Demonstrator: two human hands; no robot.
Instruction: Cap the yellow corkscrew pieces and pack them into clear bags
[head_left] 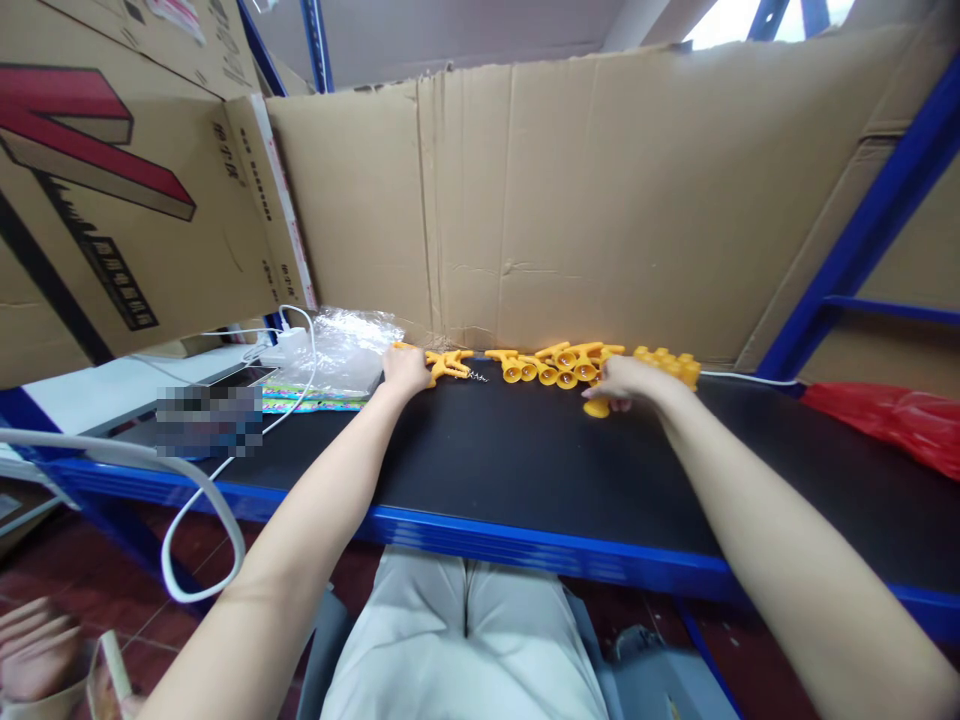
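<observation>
From the head camera, our left hand [406, 368] is stretched out to about eleven o'clock and curled shut round the end of a yellow branched piece [452, 366], which sticks out of the fist toward three o'clock; a small metal spring [478, 377] lies just beside that piece. Our right hand [626, 380] reaches to about one o'clock, fingers bent down and apparently pinching a lone yellow cup piece [597, 408] against the black tabletop [525, 460].

Between the two hands, at twelve o'clock, a row of yellow cup pieces [559, 366] lies along the foot of the cardboard wall [570, 200]; at three o'clock of the right hand sits a cluster of yellow blocks [673, 363]. We judge the work partly done: many pieces are gathered at the wall, while the two in our hands are apart from the row; how many are finished we cannot tell.

At ten o'clock lie a clear plastic bag [349, 345] and a white cable [202, 520]; at three o'clock a red bag [885, 415]; at eight o'clock, low down, another person's hand [34, 650].
</observation>
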